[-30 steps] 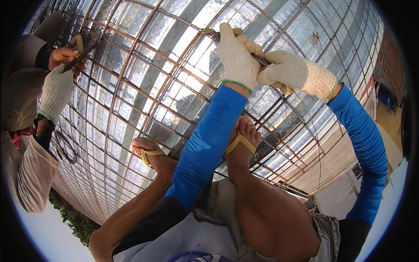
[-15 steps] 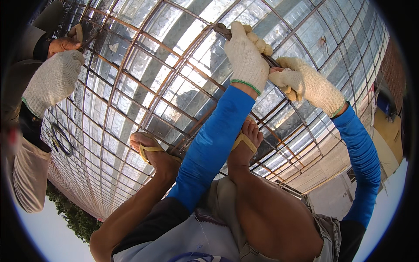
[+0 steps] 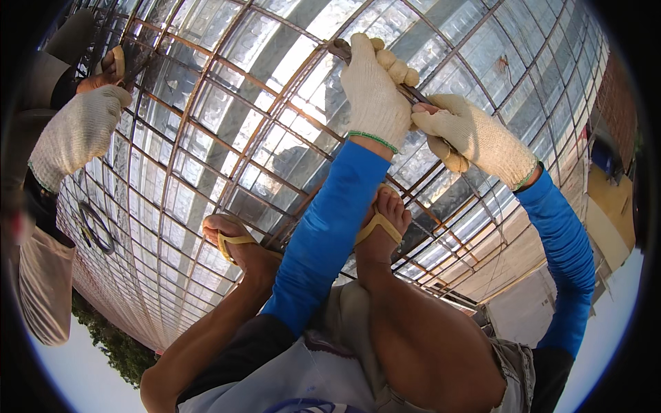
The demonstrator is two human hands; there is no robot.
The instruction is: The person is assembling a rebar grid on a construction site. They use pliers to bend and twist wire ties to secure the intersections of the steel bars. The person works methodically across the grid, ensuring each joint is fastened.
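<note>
My left hand (image 3: 375, 96), in a white knit glove with a green cuff, is closed around dark, rusty pincers (image 3: 339, 49). Their rounded head sticks out past the thumb side, and the handles run toward my right. My right hand (image 3: 471, 131), gloved alike with a bare thumb tip, closes on the handle end. Its curled fingers hide whether it holds anything else. Beneath both hands lies a mesh of rusty reinforcing bars (image 3: 268, 113) over shiny corrugated metal decking (image 3: 251, 41). Thin wire (image 3: 497, 210) seems to trail below my right hand.
On the left a co-worker's gloved hand (image 3: 79, 131) and another hand (image 3: 103, 72) work close to the bars. A dark coil of wire (image 3: 96, 227) lies on the mesh. My feet in yellow flip-flops (image 3: 237, 239) stand on the bars. A brick wall (image 3: 615, 117) rises at far right.
Both my hands have shifted slightly left with the pincers, keeping their grip. The co-worker's gloved hand has moved a little down and left.
</note>
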